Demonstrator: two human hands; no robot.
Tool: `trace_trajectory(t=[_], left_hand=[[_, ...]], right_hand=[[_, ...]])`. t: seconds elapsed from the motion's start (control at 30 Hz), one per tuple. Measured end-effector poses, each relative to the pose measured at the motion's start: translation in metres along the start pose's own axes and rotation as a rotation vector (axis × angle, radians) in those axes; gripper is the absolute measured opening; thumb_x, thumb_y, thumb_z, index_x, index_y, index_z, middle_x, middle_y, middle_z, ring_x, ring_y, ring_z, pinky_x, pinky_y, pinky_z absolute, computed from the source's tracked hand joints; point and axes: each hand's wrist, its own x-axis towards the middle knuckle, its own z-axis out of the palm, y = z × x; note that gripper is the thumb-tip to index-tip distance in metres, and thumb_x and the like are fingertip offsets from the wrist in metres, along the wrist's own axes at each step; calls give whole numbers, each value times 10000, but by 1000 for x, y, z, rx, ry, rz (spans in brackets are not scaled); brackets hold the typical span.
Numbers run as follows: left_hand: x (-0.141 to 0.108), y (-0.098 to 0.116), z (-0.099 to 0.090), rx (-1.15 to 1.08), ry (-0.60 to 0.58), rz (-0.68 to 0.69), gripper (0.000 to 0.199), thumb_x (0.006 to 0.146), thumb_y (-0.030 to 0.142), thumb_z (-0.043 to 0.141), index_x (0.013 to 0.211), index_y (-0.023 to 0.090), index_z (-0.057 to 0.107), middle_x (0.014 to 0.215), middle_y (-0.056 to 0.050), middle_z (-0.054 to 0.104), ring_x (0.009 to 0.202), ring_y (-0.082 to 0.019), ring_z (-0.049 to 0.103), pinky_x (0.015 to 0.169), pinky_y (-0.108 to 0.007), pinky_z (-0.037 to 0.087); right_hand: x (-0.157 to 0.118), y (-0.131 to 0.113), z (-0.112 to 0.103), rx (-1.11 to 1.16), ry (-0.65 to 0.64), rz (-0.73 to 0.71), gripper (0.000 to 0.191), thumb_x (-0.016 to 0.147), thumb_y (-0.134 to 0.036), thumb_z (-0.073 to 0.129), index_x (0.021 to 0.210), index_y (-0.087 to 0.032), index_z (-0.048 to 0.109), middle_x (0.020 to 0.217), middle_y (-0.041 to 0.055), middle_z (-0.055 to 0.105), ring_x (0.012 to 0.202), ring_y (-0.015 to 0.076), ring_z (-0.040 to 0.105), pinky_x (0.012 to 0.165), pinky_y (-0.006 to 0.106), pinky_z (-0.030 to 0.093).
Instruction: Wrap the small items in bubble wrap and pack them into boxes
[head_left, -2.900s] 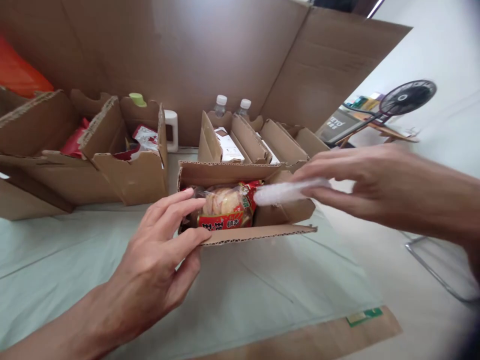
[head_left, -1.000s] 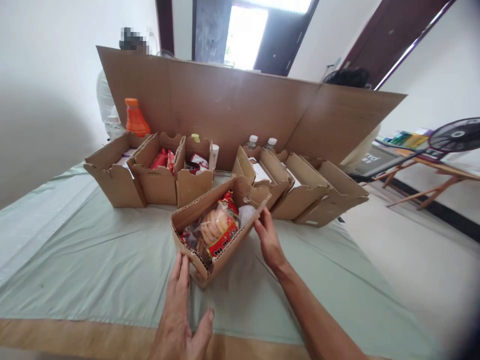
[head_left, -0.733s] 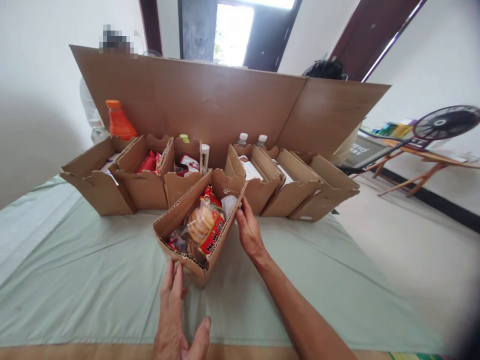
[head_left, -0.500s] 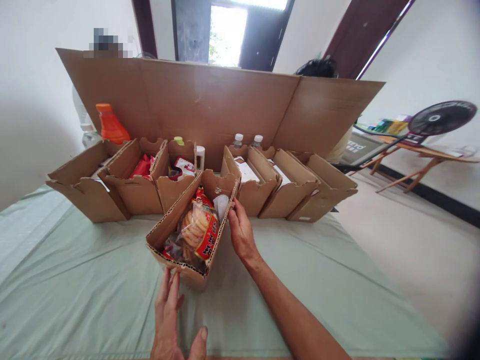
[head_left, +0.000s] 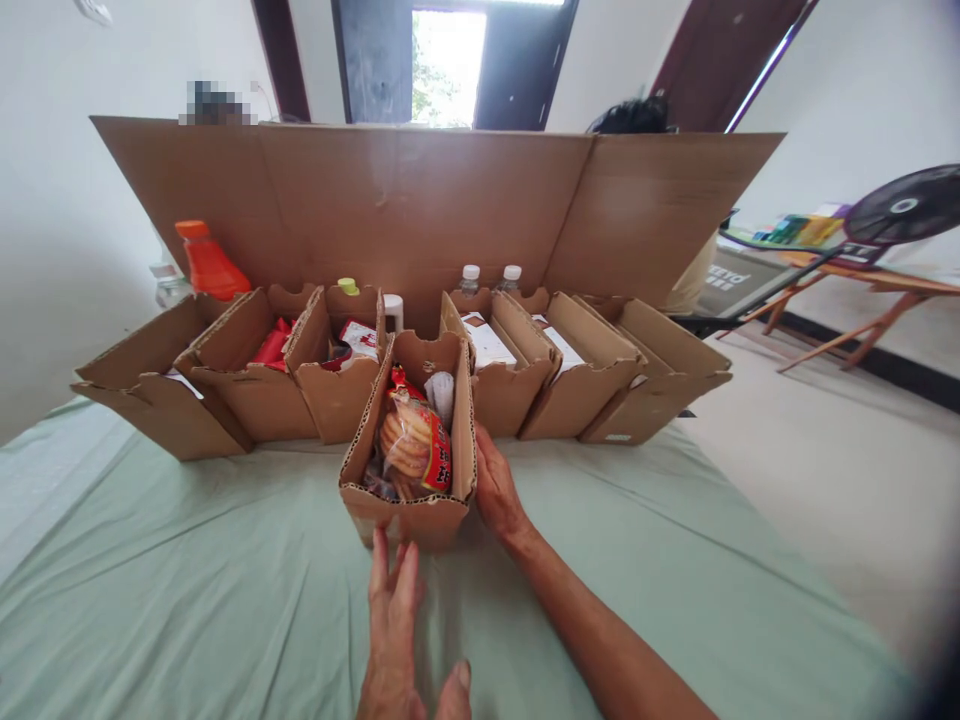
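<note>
An open-topped cardboard box (head_left: 416, 521) stands on the green cloth, pulled forward of the row of similar boxes. Inside it lie a red and clear bag of round crackers (head_left: 411, 442) and a white, ribbed-looking item (head_left: 440, 396). My right hand (head_left: 501, 492) lies along the box's right wall, fingers extended and partly hidden by it. In front, my left hand (head_left: 394, 625) is spread, its fingertips at the lower front wall and its thumb held apart. Neither hand is wrapped round the box.
Cardboard boxes stand left (head_left: 259, 405) and right (head_left: 510, 400) of the gap, holding packets and cards. Behind them rises a cardboard panel (head_left: 427, 200). An orange bottle (head_left: 214, 265) and white-capped bottles (head_left: 511, 275) stand between. A fan (head_left: 904, 207) is at right.
The box has turned from a slant to nearly straight, its front end swinging right. Both hands have shifted right with it, and my left fingertips stay at its front.
</note>
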Motion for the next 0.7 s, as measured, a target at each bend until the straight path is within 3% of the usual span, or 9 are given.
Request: trace_trajectory(t=[0.2, 0.4, 0.5, 0.7], left_hand=[[46, 7, 8, 10, -52, -36, 860, 921, 145, 520, 1631, 370, 89, 1746, -80, -95, 1611, -365, 63, 1128, -570, 486], [104, 0, 22, -24, -26, -125, 800, 863, 175, 568, 1590, 238, 240, 1734, -169, -64, 1603, -362, 111, 1151, -571, 443], [128, -4, 24, -16, -36, -149, 787, 846, 212, 571, 1573, 190, 269, 1729, -198, -52, 1592, -371, 149, 1122, -567, 471], [154, -12, 20, 39, -94, -129, 778, 814, 222, 582, 1550, 168, 337, 1732, -209, 2, 1542, -398, 288, 1043, -541, 545]], right_hand=[[-20, 20, 7, 7, 33, 95, 505, 1013, -557, 413, 1247, -206, 691, 1247, 129, 722, 1167, 274, 660, 1050, 450, 514], [-24, 25, 10, 13, 60, 116, 426, 981, -469, 458, 1249, -212, 669, 1304, 127, 691, 1222, 268, 631, 1099, 448, 484], [-25, 28, 9, 6, 85, 145, 408, 948, -428, 489, 1253, -205, 645, 1297, 137, 682, 1184, 267, 645, 1033, 445, 529], [-23, 32, 10, -3, 77, 178, 386, 872, -354, 531, 1211, -205, 642, 1220, 136, 707, 1076, 257, 686, 929, 425, 573]])
